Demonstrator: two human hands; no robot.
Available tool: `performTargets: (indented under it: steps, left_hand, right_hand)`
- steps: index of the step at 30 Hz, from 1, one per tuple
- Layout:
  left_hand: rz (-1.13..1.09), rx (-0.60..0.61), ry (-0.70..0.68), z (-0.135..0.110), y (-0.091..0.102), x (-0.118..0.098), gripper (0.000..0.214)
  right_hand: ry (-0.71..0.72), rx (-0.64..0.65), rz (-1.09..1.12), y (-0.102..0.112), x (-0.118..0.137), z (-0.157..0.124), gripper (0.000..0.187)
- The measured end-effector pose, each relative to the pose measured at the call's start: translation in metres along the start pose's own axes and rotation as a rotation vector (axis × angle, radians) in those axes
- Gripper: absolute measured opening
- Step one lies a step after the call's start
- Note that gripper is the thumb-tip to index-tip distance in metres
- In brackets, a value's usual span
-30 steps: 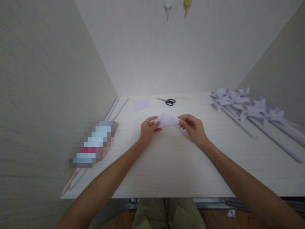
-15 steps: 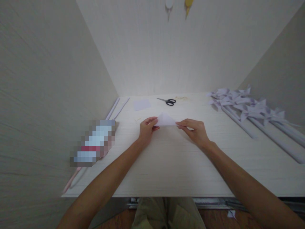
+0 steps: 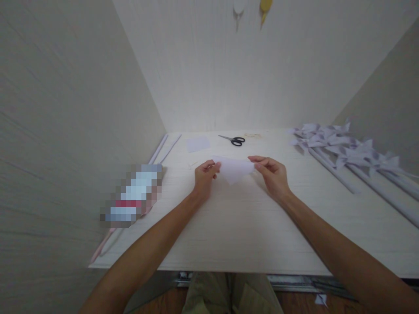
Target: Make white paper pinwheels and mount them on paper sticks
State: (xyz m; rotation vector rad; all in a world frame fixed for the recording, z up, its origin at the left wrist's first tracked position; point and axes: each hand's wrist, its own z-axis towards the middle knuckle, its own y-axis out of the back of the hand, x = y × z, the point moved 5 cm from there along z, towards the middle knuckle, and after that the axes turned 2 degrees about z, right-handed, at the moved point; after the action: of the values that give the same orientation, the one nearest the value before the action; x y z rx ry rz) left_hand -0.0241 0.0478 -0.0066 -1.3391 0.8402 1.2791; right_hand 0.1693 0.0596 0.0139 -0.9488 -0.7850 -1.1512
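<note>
A sheet of white paper [image 3: 234, 168] stretches between my two hands over the middle of the white table, one corner pointing toward me. My left hand [image 3: 206, 175] pinches its left edge with the thumb on top. At the right corner, my right hand [image 3: 272, 173] grips the paper between thumb and fingers. Scissors with black handles [image 3: 237, 141] lie just beyond the paper. Left of them rests a flat square of white paper [image 3: 198, 144].
Several white paper pinwheels [image 3: 353, 152] on rolled paper sticks [image 3: 382, 192] lie at the right. Thin paper rolls [image 3: 159, 148] and a pixelated object [image 3: 135, 194] line the left side. Walls enclose the table [image 3: 229, 244]; two hooks [image 3: 266, 6] hang on the back wall.
The paper has gone from a triangle pointing away to a wider shape with its corner pointing toward me. My right hand has shifted slightly right, its grip changed. The view has moved a little.
</note>
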Motion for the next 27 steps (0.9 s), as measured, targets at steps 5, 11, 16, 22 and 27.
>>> performTargets:
  steps: [5,11,16,22,27]
  left_hand:
    - [-0.036,0.041,-0.161,0.002,-0.002,-0.007,0.014]
    - [-0.22,0.041,-0.081,0.002,-0.004,-0.002,0.009]
    - [-0.249,-0.018,-0.046,0.003,-0.003,0.0,0.006]
    - [-0.203,-0.135,-0.043,0.005,0.005,0.008,0.008]
    - [-0.165,-0.189,-0.063,0.004,0.007,0.013,0.009]
  right_hand:
    - [-0.153,-0.004,0.142,-0.002,-0.01,-0.001,0.018]
    - [-0.243,-0.027,0.216,-0.003,-0.014,0.0,0.019]
    - [-0.268,-0.019,0.217,-0.003,-0.016,0.0,0.02]
    - [-0.292,-0.013,0.2,-0.005,-0.02,-0.001,0.021]
    - [-0.289,-0.017,0.176,-0.007,-0.022,-0.002,0.023]
